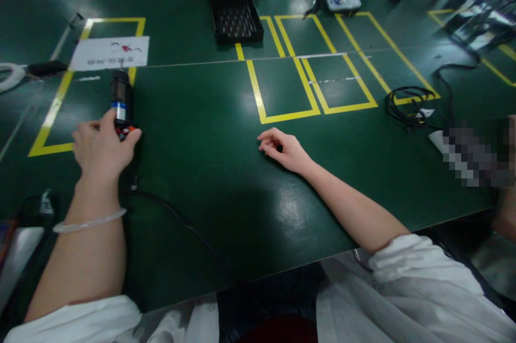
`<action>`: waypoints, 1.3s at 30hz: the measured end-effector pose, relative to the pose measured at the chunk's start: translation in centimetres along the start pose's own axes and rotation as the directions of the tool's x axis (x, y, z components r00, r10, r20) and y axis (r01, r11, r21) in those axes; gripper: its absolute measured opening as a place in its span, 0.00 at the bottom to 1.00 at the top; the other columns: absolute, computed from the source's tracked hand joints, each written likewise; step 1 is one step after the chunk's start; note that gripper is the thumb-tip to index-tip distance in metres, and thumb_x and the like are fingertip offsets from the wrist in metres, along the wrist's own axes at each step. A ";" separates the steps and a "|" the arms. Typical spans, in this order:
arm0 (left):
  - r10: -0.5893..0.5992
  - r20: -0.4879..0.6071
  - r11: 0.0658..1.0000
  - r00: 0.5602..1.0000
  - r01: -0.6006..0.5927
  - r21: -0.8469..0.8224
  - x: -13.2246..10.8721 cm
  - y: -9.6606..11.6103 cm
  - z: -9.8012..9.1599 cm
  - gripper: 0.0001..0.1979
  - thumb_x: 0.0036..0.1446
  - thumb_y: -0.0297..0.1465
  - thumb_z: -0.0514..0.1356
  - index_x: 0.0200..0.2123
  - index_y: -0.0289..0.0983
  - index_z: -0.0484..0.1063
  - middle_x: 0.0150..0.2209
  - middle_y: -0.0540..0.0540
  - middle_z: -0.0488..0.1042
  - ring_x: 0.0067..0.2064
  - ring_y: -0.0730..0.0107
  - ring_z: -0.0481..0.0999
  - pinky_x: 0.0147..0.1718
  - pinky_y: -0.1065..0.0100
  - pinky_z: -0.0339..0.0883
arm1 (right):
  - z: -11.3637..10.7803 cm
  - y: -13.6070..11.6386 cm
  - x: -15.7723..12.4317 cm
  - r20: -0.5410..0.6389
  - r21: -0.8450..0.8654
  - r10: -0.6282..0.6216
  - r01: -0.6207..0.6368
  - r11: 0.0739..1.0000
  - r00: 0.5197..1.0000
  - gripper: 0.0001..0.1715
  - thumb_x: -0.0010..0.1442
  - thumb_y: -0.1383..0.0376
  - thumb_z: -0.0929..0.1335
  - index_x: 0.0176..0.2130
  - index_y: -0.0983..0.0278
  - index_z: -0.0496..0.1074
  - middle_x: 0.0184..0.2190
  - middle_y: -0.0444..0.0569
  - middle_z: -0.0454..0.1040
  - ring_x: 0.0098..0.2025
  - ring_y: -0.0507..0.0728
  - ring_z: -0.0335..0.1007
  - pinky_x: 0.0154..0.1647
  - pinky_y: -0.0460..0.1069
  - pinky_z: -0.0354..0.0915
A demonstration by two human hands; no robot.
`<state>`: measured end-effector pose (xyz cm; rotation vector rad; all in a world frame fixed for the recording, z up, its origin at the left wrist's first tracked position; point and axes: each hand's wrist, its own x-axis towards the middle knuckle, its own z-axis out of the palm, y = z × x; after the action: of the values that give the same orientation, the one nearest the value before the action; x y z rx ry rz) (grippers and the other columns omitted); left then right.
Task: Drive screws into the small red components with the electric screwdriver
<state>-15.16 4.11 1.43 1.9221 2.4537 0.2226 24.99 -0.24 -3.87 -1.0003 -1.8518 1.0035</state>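
On the left, my left hand [102,144] is closed around the rear end of a black corded electric screwdriver [120,90]. The tool has a blue and white label, a thin tip pointing away from me, and red-orange parts beside my thumb. Its black cord [177,214] runs from behind my hand towards the table's near edge. My right hand [284,150] rests on the green tabletop [193,117] near the middle, fingers loosely curled towards the thumb. I see nothing held in it. The palm side is hidden.
A black tray [237,36] with small parts stands across the table, a person's hands above it. Yellow tape marks rectangles. A white paper [110,52] lies beyond the screwdriver. Coiled black cable [409,104] lies at right. Another person's arm reaches in at far right.
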 end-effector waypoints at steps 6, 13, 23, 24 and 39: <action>-0.029 -0.002 0.998 1.000 0.029 -0.050 0.6 -1.6 0.1 0.41 0.60 0.61 0.46 0.72 0.48 0.53 0.62 0.38 0.58 0.60 0.32 0.59 0.57 0.36 0.54 | 0.0 0.0 0.0 -0.007 -0.003 0.014 -0.014 1.000 1.000 0.11 0.64 0.66 0.67 0.47 0.63 0.71 0.36 0.46 0.79 0.34 0.51 0.73 0.39 0.47 0.69; -0.069 -0.005 0.996 0.998 0.069 -0.054 -0.4 -0.3 -0.5 0.42 0.62 0.61 0.43 0.71 0.45 0.53 0.65 0.38 0.56 0.61 0.33 0.58 0.58 0.38 0.53 | -0.1 -0.2 0.0 0.004 -0.025 0.029 -0.029 0.999 1.000 0.09 0.64 0.65 0.67 0.45 0.64 0.73 0.36 0.47 0.80 0.33 0.51 0.73 0.39 0.47 0.69; -0.022 -0.102 0.997 0.995 0.014 -0.079 0.2 -1.4 0.9 0.36 0.64 0.54 0.49 0.68 0.42 0.60 0.65 0.40 0.57 0.61 0.36 0.58 0.60 0.39 0.53 | -0.1 -0.2 0.0 0.002 -0.041 0.039 -0.039 0.998 0.999 0.09 0.65 0.64 0.67 0.44 0.65 0.74 0.35 0.47 0.80 0.33 0.51 0.72 0.37 0.47 0.68; -0.033 -0.116 0.998 0.993 0.026 -0.059 0.4 -1.7 1.2 0.35 0.63 0.53 0.51 0.67 0.40 0.62 0.65 0.39 0.58 0.61 0.38 0.59 0.60 0.41 0.55 | -0.1 -0.2 0.0 0.004 -0.040 0.041 -0.041 0.998 0.999 0.09 0.65 0.64 0.67 0.44 0.65 0.74 0.35 0.47 0.80 0.33 0.51 0.72 0.37 0.47 0.68; -0.078 -0.195 0.997 0.978 0.076 -0.020 1.5 -2.5 2.4 0.25 0.59 0.44 0.61 0.53 0.34 0.69 0.61 0.33 0.64 0.59 0.40 0.67 0.56 0.40 0.65 | -0.2 -0.5 0.1 0.015 -0.042 0.053 -0.053 0.998 0.998 0.08 0.64 0.64 0.68 0.43 0.65 0.75 0.34 0.47 0.80 0.32 0.51 0.72 0.36 0.46 0.66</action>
<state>-17.70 5.25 -1.15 1.8790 2.6343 0.4438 24.98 -0.31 -3.39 -1.0736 -1.8748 1.0114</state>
